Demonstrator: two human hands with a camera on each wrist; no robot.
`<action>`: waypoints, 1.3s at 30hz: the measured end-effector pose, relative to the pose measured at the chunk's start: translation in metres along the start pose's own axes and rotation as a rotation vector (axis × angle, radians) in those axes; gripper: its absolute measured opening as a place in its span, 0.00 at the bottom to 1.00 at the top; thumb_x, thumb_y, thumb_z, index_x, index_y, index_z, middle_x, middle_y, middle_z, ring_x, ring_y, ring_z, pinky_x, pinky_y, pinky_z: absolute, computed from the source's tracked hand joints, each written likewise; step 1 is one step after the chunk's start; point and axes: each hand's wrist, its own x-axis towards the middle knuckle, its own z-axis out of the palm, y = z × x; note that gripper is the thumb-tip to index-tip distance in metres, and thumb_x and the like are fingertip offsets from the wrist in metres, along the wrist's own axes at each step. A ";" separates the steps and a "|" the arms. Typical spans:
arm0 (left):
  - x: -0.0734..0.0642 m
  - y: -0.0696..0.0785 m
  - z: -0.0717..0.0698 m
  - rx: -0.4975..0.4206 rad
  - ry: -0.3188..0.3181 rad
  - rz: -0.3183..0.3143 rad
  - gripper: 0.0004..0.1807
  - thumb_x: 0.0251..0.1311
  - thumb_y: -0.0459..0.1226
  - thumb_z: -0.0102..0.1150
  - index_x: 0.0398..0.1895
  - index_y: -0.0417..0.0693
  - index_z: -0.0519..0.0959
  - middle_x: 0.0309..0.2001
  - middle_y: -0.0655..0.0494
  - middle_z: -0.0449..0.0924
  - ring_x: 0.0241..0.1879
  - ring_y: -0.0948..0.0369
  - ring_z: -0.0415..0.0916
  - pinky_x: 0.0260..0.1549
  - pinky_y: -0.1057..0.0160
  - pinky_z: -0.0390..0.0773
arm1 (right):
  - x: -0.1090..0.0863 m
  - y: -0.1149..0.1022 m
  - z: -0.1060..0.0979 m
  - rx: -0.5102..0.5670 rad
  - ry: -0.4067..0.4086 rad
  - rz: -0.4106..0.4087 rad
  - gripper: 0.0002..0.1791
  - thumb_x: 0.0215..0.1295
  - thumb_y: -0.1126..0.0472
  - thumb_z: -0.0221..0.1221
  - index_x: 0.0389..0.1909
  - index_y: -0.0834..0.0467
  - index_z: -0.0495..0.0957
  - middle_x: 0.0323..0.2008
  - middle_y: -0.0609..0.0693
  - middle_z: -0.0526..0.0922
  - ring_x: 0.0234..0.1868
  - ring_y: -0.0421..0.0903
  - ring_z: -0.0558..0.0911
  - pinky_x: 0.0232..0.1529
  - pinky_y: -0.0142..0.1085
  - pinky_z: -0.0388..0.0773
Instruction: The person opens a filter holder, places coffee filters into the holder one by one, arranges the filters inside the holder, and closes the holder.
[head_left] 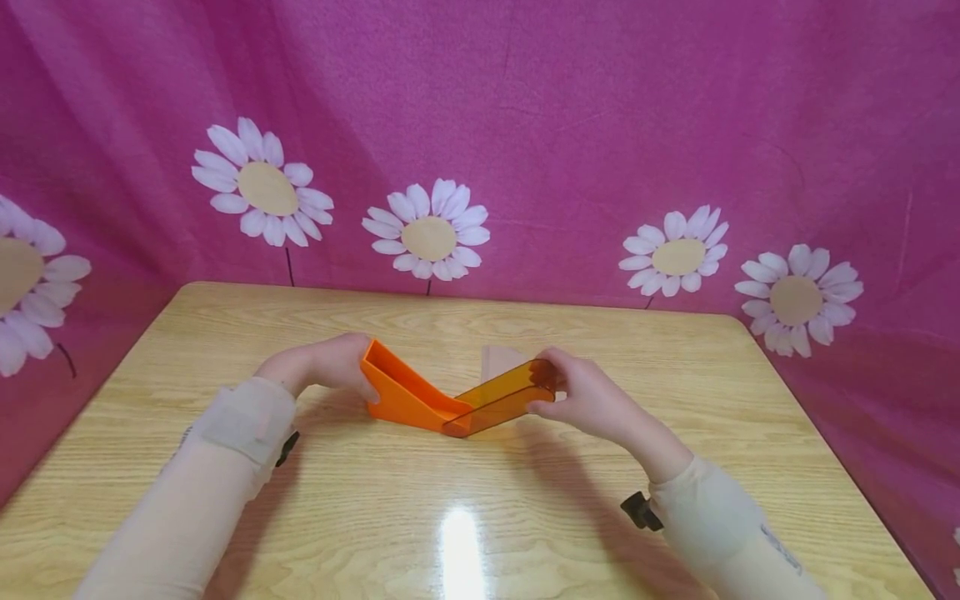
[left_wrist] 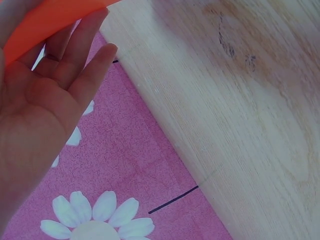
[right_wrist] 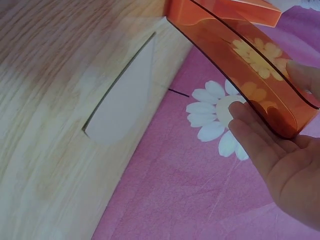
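On the table, an orange plastic case [head_left: 408,396] with an open, slanted top lies with its narrow end toward the middle. A see-through amber cover [head_left: 506,400] meets it at that low end and slopes up to the right. My left hand [head_left: 341,367] grips the tall left end of the case, thumb on the near side. My right hand [head_left: 588,396] holds the raised end of the cover between thumb and fingers. The right wrist view shows the amber cover [right_wrist: 230,60] above the right fingers [right_wrist: 255,142]. Only a strip of the orange case [left_wrist: 55,22] appears in the left wrist view.
Behind the cover, a flat pale piece [head_left: 498,362] with one straight, dark edge lies on the wooden table [head_left: 337,517]. A pink cloth [head_left: 540,125] with white daisies hangs behind and around the table.
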 end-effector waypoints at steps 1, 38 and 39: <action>0.000 0.000 0.000 -0.001 0.001 0.000 0.19 0.43 0.31 0.67 0.42 0.40 0.77 0.40 0.53 0.81 0.37 0.59 0.73 0.46 0.59 0.73 | 0.000 0.001 0.000 0.001 -0.002 0.001 0.20 0.52 0.63 0.66 0.45 0.62 0.72 0.41 0.54 0.80 0.44 0.48 0.79 0.50 0.42 0.77; -0.003 -0.001 0.003 -0.009 0.005 -0.073 0.22 0.44 0.32 0.67 0.45 0.40 0.73 0.42 0.52 0.79 0.38 0.58 0.71 0.48 0.57 0.71 | -0.001 0.011 -0.004 0.010 -0.046 -0.016 0.23 0.54 0.63 0.65 0.49 0.65 0.70 0.43 0.57 0.80 0.45 0.51 0.80 0.49 0.43 0.77; -0.003 -0.001 0.003 -0.010 0.005 -0.071 0.22 0.44 0.32 0.67 0.45 0.40 0.74 0.41 0.52 0.79 0.38 0.58 0.72 0.47 0.57 0.71 | -0.001 0.012 -0.004 0.009 -0.055 -0.015 0.24 0.54 0.63 0.65 0.50 0.65 0.70 0.43 0.57 0.80 0.46 0.50 0.80 0.50 0.43 0.77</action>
